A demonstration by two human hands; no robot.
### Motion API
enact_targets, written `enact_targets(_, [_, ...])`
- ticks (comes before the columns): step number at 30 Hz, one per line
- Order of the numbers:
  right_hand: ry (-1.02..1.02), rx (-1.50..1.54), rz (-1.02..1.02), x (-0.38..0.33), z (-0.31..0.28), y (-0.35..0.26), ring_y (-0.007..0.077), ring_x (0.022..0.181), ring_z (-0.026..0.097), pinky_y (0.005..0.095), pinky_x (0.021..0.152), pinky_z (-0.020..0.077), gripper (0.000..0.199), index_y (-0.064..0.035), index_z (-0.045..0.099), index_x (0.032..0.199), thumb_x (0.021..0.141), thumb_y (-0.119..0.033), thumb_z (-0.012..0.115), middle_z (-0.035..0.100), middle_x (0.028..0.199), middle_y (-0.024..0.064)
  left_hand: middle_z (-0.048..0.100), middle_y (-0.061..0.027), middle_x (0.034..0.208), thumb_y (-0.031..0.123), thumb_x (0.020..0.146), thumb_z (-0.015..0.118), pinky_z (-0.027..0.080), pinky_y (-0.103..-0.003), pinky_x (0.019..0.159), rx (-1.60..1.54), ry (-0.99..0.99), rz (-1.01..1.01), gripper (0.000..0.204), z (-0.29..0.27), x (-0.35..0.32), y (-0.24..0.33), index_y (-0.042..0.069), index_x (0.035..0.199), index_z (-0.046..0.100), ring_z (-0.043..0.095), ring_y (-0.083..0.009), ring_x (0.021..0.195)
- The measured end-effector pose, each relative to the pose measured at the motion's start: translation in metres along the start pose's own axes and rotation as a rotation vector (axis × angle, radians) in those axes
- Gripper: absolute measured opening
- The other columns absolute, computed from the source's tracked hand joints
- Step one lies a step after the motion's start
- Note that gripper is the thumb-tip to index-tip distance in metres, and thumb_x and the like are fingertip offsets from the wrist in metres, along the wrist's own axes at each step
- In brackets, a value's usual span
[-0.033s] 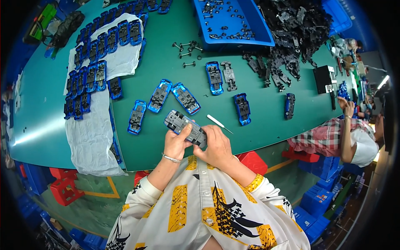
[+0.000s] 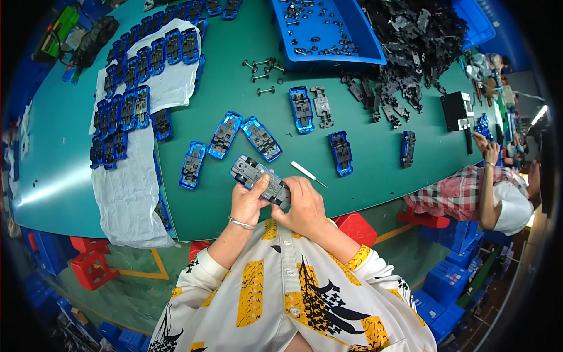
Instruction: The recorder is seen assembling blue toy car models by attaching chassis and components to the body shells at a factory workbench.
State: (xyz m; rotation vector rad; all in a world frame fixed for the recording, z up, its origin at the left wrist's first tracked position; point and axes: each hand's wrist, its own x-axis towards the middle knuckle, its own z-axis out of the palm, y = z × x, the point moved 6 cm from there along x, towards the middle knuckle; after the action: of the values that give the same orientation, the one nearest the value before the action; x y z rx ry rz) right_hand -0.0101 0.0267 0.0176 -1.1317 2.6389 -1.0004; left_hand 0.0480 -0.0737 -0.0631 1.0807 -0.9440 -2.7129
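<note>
Over the table's near edge I hold a toy car [image 2: 251,171] with its dark grey underside turned up. My left hand [image 2: 247,202] is closed round its side, with the thumb lying on the chassis. At the car's right end, my right hand [image 2: 304,205] grips it with the fingers bent round; the fingertips are partly hidden. A screwdriver with a white handle [image 2: 304,171] lies just beyond my right hand. Beyond my hands are upturned blue toy cars [image 2: 262,138], [image 2: 225,135] and another toy car [image 2: 192,165] at the left.
A blue bin [image 2: 328,61] of wheel axles stands at the back, beside a heap of black chassis parts [image 2: 410,53]. Loose axles [image 2: 265,91] lie before it. Rows of toy cars cover white sheets [image 2: 129,199] at left. Another person [image 2: 492,193] works at far right.
</note>
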Motion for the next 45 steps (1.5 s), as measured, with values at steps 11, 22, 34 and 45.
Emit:
enact_targets(11, [0.073, -0.093, -0.063, 0.006, -0.008, -0.001, 0.0275, 0.08, 0.055, 0.035, 0.068, 0.0468, 0.047, -0.0002, 0.051, 0.092, 0.051, -0.015, 0.069, 0.052, 0.09, 0.0115, 0.057, -0.014, 0.105, 0.009, 0.08, 0.06, 0.052, -0.033, 0.068, -0.038, 0.132, 0.179, 0.022, 0.003, 0.001, -0.007, 0.002, 0.099, 0.05, 0.058, -0.0168, 0.082])
enact_targets(22, [0.009, -0.106, -0.076, 0.018, -0.013, 0.005, 0.0267, 0.08, 0.056, 0.0339, 0.069, 0.0474, 0.044, -0.0004, 0.053, 0.087, 0.049, -0.015, 0.068, 0.053, 0.087, 0.0113, 0.058, -0.0118, 0.103, 0.007, 0.078, 0.062, 0.053, -0.029, 0.063, 0.042, 0.148, 0.269, 0.033, 0.013, 0.001, -0.001, 0.004, 0.106, 0.046, 0.059, -0.015, 0.079])
enact_targets(34, [-0.248, 0.969, 0.703, -0.015, 0.026, 0.048, 0.0101, 0.065, 0.058, 0.0228, 0.057, 0.0485, 0.034, 0.0078, 0.053, 0.103, 0.082, -0.018, 0.06, 0.062, 0.077, 0.0079, 0.052, -0.013, 0.113, 0.015, 0.083, 0.058, 0.048, -0.042, 0.078, -0.203, -0.033, 0.144, 0.032, 0.014, 0.005, -0.001, 0.006, 0.111, 0.043, 0.054, -0.023, 0.096])
enact_targets(45, [0.092, 0.368, 0.167, 0.008, -0.023, -0.001, 0.0206, 0.049, 0.057, 0.0299, 0.045, 0.0451, 0.026, 0.0016, 0.061, 0.086, 0.071, -0.019, 0.067, 0.057, 0.061, 0.011, 0.048, -0.0046, 0.122, 0.023, 0.076, 0.065, 0.033, -0.048, 0.098, -0.491, -0.337, 0.18, 0.051, 0.007, 0.0, 0.008, 0.011, 0.119, 0.043, 0.046, -0.0285, 0.111])
